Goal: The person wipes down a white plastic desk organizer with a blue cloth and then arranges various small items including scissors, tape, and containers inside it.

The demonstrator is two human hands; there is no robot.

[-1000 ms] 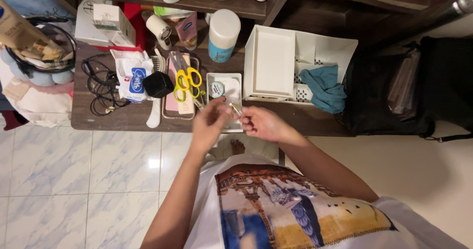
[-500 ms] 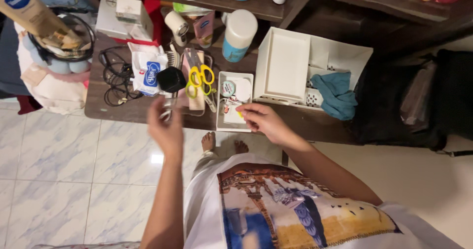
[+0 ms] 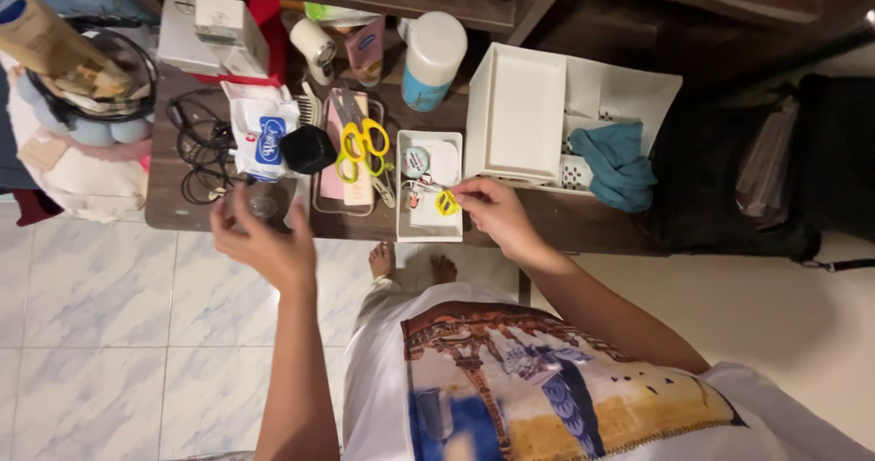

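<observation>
The small white tray (image 3: 430, 233) at the front edge of the dark wooden table (image 3: 583, 224) serves as the landmark. Far to its left, at the table's left end, sits a tangle of black cables (image 3: 196, 146), and just right of those a white wipes packet (image 3: 258, 137). The left hand (image 3: 264, 242) hovers over the table's front edge, well left of the tray, below the packet; its fingers are loosely curled and partly spread, and they seem to hold a small clear round thing (image 3: 262, 207), though the blur makes it hard to tell. A black rounded object (image 3: 307, 148) lies up and left of the tray, next to a pair of yellow-handled scissors (image 3: 362, 145) resting on a narrow brownish tray (image 3: 321, 201) that stands just beside the white one. Behind the white tray stands a white-and-blue bottle (image 3: 431, 62). Inside the tray's upper part lie a small round tin (image 3: 416, 161) and a white disc (image 3: 444, 162). The right hand (image 3: 497, 213) reaches in from the tray's right side, thumb and forefinger pinching a small yellow item (image 3: 447, 203) above the tray's middle. Right of the tray stands a white plastic organiser (image 3: 533, 119), with a teal cloth (image 3: 620, 163) at its far side.
</observation>
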